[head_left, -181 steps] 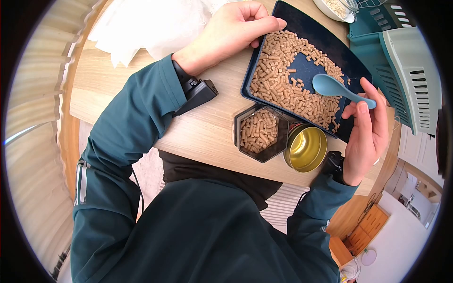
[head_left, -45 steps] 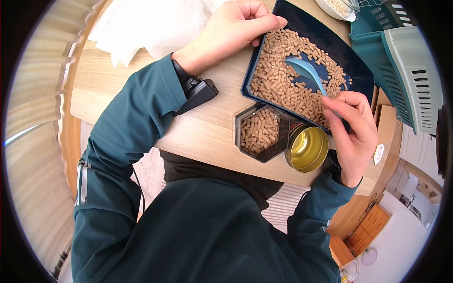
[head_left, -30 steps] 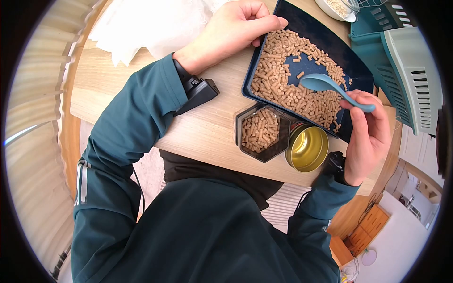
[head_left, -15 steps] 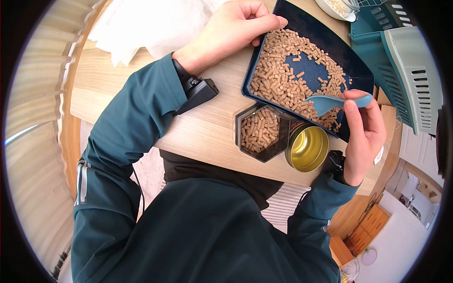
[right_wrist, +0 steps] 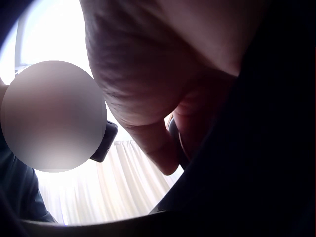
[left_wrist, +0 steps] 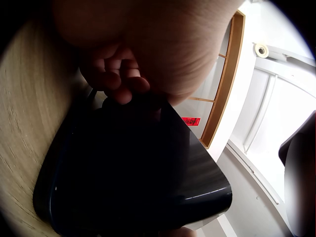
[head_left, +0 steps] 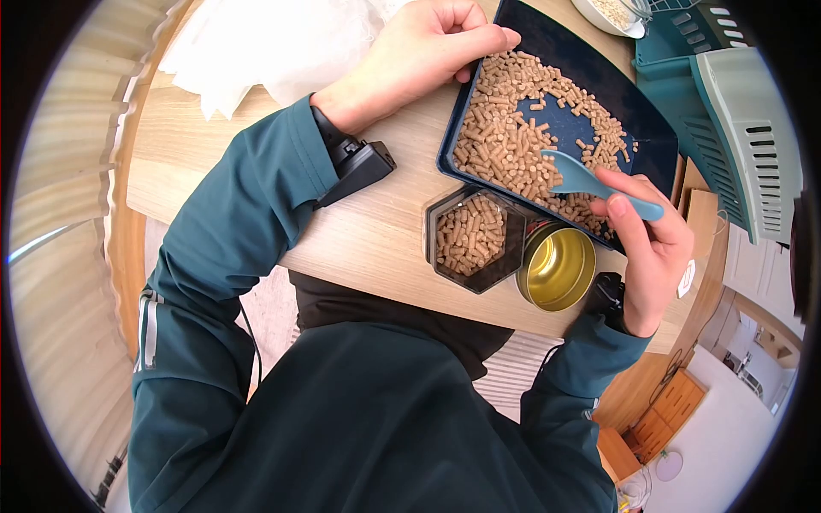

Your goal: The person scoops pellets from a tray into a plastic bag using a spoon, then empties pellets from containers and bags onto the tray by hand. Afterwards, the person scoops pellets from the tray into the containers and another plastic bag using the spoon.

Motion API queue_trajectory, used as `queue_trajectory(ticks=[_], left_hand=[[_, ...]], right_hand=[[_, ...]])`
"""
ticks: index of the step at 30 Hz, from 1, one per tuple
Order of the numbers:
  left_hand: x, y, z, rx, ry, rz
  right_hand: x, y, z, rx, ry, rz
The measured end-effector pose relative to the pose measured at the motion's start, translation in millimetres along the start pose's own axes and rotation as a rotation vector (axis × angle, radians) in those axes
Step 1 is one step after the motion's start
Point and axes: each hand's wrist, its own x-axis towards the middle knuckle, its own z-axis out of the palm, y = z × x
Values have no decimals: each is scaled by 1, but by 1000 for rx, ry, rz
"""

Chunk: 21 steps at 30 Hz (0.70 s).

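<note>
A dark blue tray holds many tan pellets. The left hand grips the tray's upper left edge, thumb over the rim; in the left wrist view its curled fingers meet the tray's dark outer wall. The right hand pinches the handle of a blue spoon, whose bowl is down among pellets in the tray's lower part. Below the tray stand a hexagonal clear container with pellets in it and a round gold-coloured tin. In the right wrist view the right hand is dark.
A white plastic bag lies at the upper left of the wooden table. On the right stand teal and pale slatted baskets. A white bowl of pale flakes sits at the top, beside a wire rack.
The spoon has swept about the tray, going from the middle down into the lower pellets, and its tilt has changed. Pellets around the bare patch have shifted. The left hand stays on the tray.
</note>
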Motion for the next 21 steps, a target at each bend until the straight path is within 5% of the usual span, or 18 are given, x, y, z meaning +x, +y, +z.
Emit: queue_trajectory(ticks=[5,7,11,21], left_hand=[[1,0,0,3,0,1],[1,-1,0,-8,-3,-5],[0,1,0,5,-3,-15],[0,2,0,-2,-5,-14]], right_hand=[[-1,3,-4,61,-120,-111],[-3,2,0,118,97,-5],[4,6,11,-33,233,22],[-1,-2,4,49,7,67]])
